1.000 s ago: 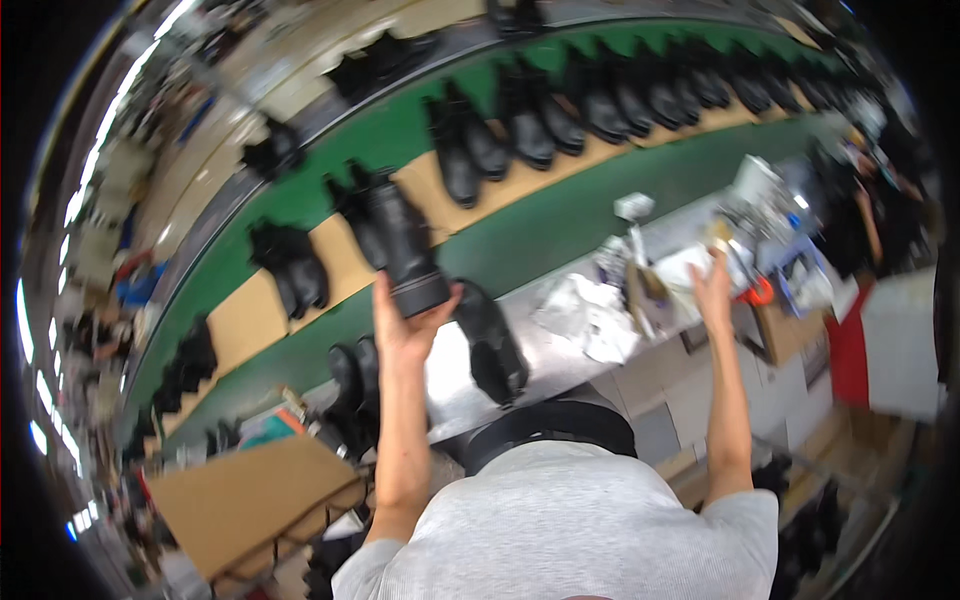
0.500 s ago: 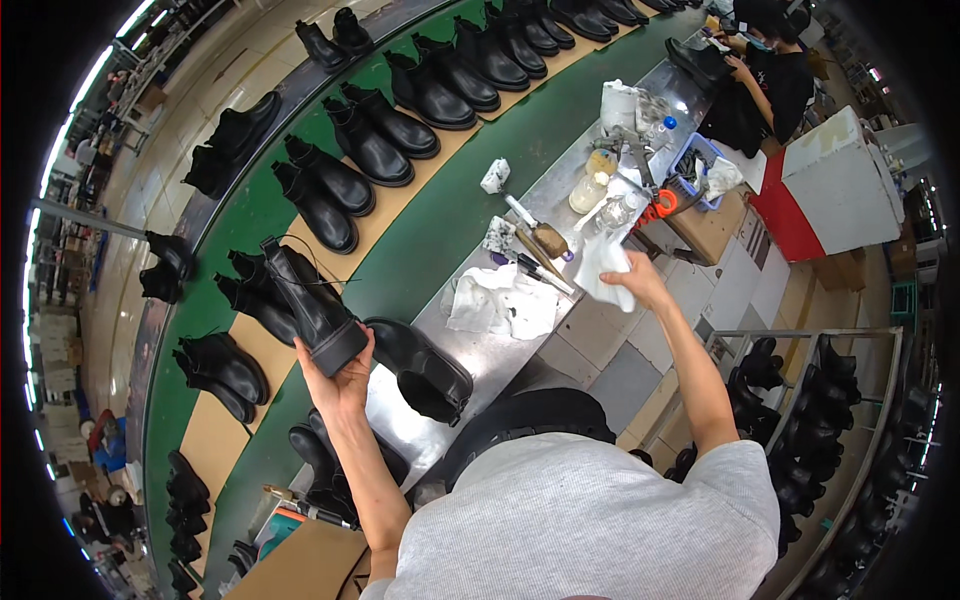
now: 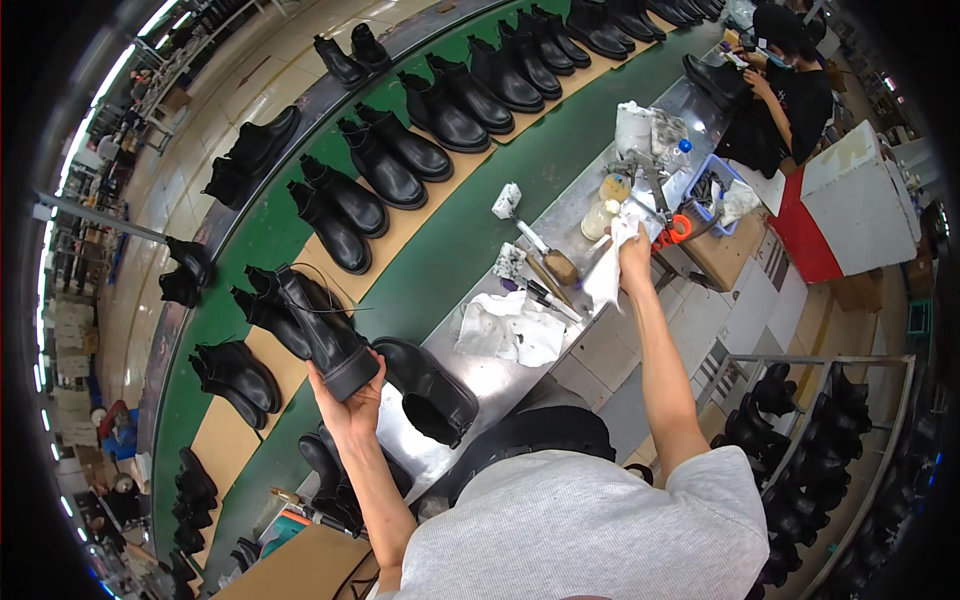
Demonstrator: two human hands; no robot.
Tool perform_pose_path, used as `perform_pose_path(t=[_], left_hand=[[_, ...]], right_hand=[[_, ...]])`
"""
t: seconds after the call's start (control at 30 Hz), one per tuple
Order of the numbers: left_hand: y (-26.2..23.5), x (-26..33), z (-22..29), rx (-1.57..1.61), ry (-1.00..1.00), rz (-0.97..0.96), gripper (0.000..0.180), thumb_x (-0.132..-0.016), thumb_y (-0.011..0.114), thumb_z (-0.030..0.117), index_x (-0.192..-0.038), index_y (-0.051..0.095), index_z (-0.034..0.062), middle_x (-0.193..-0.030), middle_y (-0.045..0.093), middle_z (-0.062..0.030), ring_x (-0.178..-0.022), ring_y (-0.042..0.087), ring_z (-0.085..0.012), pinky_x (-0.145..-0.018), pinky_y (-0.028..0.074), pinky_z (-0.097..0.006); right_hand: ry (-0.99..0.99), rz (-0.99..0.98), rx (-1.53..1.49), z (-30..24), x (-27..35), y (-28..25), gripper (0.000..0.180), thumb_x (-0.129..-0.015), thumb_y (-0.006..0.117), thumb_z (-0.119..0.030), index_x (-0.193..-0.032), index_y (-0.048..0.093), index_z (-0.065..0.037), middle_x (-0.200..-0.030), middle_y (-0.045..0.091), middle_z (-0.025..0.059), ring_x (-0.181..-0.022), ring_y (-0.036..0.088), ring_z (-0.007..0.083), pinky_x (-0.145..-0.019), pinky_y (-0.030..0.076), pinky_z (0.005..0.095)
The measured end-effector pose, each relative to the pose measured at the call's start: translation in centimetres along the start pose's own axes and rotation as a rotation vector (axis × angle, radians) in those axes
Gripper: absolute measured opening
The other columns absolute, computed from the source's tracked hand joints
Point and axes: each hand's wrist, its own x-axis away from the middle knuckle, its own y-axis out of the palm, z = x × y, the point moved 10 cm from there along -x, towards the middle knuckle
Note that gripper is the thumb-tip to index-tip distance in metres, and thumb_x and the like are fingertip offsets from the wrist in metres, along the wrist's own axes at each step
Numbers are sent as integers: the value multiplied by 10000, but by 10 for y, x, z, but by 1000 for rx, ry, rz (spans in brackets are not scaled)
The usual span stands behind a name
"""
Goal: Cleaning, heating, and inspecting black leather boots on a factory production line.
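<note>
My left hand [image 3: 345, 400] grips a boot [image 3: 320, 335] by its sole; my right hand [image 3: 632, 262] clutches a rag [image 3: 606, 275]. Held so, I reckon the boot may tip onto the bench [image 3: 500, 375] edge.

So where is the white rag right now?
In the head view, the white rag hangs from the person's right hand, held up on the right side over the metal table, just beside the small jars and the orange-handled scissors.

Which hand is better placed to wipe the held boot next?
Right, probably. The right hand already grips the white cloth above the metal bench, free to swing over. The left hand is busy holding the black boot by its sole.
</note>
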Motion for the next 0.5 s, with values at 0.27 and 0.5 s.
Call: perform_pose_path(t=[0.27,0.5], left_hand=[[3,4,-4,-5,5,22,539,-880,497,504,-1131,533,28,-1017,587,-182,-906,578,-344,-857,484,-499],[-3,5,-3,2,13,66,542,-876,509,500,-1129,530,21,-1014,582,-196,-902,577,-345,-853,485,-498]], right_hand=[[-105,-147,126,27,-22,32,345,-903,522,-132,-1236,487,-53,-924,621,109,-711,603,184,-685,462,279],[-1062,-166,569,-115,103,78,523,-800,598,-33,-1285,404,-26,-1115,514,205,-992,537,353,-848,449,373]])
